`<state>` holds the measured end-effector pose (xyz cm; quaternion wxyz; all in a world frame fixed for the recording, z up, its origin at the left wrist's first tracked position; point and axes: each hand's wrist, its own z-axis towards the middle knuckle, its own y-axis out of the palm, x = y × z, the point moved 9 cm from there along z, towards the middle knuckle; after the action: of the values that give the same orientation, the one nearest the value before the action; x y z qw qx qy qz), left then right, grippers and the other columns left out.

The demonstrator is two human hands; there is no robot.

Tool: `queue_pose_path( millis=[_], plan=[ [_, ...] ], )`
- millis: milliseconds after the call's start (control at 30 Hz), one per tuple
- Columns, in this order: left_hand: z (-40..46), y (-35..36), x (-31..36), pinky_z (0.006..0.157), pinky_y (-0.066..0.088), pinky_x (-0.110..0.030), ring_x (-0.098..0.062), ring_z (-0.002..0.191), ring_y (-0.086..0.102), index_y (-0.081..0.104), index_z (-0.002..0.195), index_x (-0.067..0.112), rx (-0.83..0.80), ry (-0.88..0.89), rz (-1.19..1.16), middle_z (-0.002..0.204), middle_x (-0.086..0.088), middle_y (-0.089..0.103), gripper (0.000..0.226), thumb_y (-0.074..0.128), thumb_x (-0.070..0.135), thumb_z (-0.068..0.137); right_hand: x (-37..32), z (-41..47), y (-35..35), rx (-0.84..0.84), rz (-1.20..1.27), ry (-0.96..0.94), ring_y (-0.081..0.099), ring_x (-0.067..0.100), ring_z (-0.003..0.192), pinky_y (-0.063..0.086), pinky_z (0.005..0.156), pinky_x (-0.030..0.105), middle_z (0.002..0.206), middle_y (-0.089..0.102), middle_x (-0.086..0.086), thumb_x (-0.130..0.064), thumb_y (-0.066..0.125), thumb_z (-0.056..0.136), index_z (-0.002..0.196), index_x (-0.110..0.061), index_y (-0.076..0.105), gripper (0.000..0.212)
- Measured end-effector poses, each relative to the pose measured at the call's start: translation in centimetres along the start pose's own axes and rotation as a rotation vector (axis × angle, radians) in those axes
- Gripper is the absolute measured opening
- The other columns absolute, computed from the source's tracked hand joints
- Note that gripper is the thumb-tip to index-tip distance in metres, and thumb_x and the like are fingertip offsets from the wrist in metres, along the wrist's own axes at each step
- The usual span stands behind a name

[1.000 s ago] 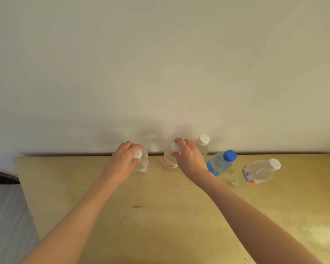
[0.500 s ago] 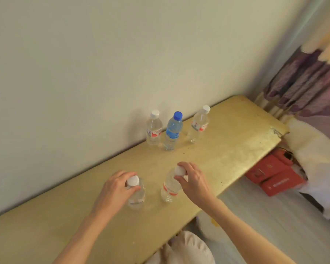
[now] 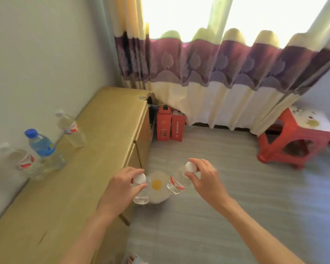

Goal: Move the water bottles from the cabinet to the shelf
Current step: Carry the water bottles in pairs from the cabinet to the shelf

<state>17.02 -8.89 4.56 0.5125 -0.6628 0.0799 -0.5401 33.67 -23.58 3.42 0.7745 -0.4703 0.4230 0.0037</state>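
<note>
From my feed, the bottle in my left hand (image 3: 120,189) is clear, glossy plastic (image 3: 141,197) with a matt white cap; the one in my right hand (image 3: 204,178) looks the same (image 3: 176,184), with a red-and-white printed label. The cabinet (image 3: 95,149) I read as yellowish wood, satin, scuffed and chipped at one corner. The curtain (image 3: 208,73) is soft patterned cloth. The red stool (image 3: 293,141) looks like moulded plastic, its top stained.
</note>
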Motion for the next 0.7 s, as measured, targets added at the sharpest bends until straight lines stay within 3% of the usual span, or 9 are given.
queue_pose_path(
  millis=[167,300,500,700],
  plan=[
    [1.6,8.0,12.5,0.068,0.043,-0.022,-0.020,0.069,0.058,0.065,0.104,0.010,-0.078,0.177,0.005,0.089,-0.003,0.063,0.041,0.078,0.014,0.065,8.6,-6.9,-12.4,0.162,-0.063,0.120,0.058,0.029,0.089,0.033,0.080,0.016,0.096,0.063,0.014,-0.017,0.062,0.075,0.106,-0.002,0.059,0.035],
    [1.3,15.9,21.2,0.063,0.042,-0.015,-0.017,0.069,0.058,0.065,0.103,0.007,-0.198,0.279,-0.028,0.086,0.000,0.061,0.044,0.080,0.016,0.063,15.6,-13.5,-20.5,0.267,-0.136,0.254,0.057,0.032,0.090,0.032,0.079,0.018,0.096,0.062,0.015,-0.018,0.057,0.076,0.106,-0.001,0.059,0.034],
    [0.1,30.4,36.4,0.064,0.042,-0.023,-0.016,0.064,0.056,0.069,0.096,0.013,-0.468,0.475,-0.052,0.078,0.000,0.061,0.037,0.081,0.021,0.062,25.3,-25.2,-32.5,0.466,-0.222,0.530,0.054,0.029,0.097,0.033,0.084,0.021,0.101,0.063,0.015,-0.019,0.056,0.077,0.109,-0.002,0.059,0.037],
    [-2.8,43.0,52.1,0.071,0.047,-0.029,-0.018,0.071,0.057,0.067,0.102,0.017,-0.713,0.741,-0.085,0.086,0.000,0.063,0.037,0.078,0.025,0.067,33.3,-35.9,-42.0,0.689,-0.257,0.819,0.052,0.031,0.105,0.032,0.086,0.021,0.107,0.060,0.014,-0.022,0.054,0.080,0.112,-0.004,0.057,0.037]
  ],
)
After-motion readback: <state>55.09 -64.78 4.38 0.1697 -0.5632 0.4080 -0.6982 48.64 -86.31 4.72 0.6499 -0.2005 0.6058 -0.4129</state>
